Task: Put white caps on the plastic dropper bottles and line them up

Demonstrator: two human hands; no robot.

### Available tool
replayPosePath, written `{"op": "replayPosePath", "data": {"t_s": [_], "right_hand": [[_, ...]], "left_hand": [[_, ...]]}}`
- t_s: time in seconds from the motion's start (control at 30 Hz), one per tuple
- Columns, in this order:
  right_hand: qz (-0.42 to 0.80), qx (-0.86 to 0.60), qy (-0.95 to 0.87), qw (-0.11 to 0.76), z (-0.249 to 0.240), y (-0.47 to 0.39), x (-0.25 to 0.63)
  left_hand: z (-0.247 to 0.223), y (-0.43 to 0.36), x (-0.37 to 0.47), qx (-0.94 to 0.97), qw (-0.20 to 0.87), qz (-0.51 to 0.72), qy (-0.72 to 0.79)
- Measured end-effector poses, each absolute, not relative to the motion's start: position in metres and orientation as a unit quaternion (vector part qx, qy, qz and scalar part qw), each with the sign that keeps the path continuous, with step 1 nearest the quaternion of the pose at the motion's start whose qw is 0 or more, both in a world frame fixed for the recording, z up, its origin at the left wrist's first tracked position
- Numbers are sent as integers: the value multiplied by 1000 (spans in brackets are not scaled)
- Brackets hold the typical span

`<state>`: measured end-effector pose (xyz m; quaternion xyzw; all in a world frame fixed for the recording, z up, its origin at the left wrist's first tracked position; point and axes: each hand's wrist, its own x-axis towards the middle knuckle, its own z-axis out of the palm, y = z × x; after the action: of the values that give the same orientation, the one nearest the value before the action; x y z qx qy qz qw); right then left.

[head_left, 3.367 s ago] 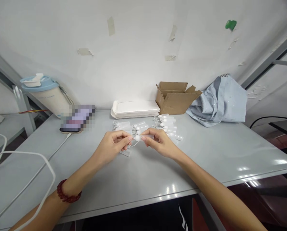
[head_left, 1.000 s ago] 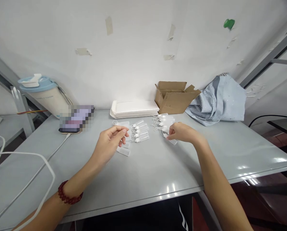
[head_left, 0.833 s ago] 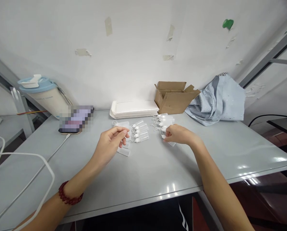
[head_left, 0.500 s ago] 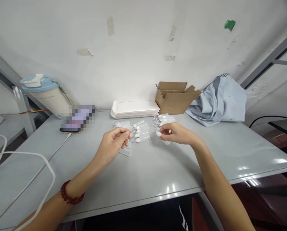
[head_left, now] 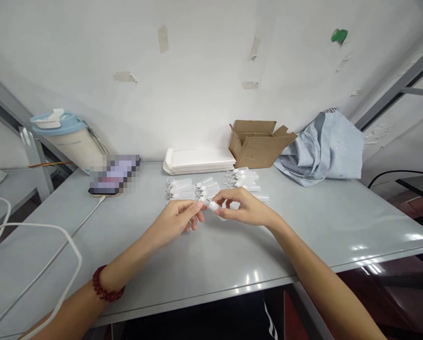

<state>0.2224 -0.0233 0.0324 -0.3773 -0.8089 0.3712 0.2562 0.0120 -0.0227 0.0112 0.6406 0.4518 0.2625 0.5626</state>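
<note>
My right hand (head_left: 241, 206) pinches a small clear bottle with a white cap (head_left: 214, 206). A thin dark tip points left from its cap, and fingers hide part of its body. Close to that tip is my left hand (head_left: 183, 215), its thumb and forefinger pressed together. Whatever they may grip is too small and hidden to tell. Similar bottles lie in groups behind the hands: a left group (head_left: 181, 187), a middle group (head_left: 208, 186) and a right group (head_left: 247, 179). Thin white strands show at their capped ends. My left arm hides some of the left group.
A stack of white envelopes (head_left: 200, 159) lies by the wall, beside an open cardboard box (head_left: 257, 148). Light blue cloth (head_left: 325, 148) is bunched at right. At left are a tumbler (head_left: 70, 141), a phone (head_left: 114, 174) and a white cable (head_left: 79, 226) on the grey table (head_left: 204, 269).
My right hand has moved left from the right group with a bottle in it. My left hand has shifted slightly right, bringing the two hands close together.
</note>
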Motion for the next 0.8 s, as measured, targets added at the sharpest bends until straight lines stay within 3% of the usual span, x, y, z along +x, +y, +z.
{"op": "replayPosePath", "data": {"t_s": [0.5, 0.8], "right_hand": [[372, -339, -831, 237, 28, -27, 215], [382, -381, -805, 248, 30, -27, 215]], "left_hand": [[18, -24, 12, 564, 637, 317, 419], [17, -23, 11, 613, 526, 358, 467]]}}
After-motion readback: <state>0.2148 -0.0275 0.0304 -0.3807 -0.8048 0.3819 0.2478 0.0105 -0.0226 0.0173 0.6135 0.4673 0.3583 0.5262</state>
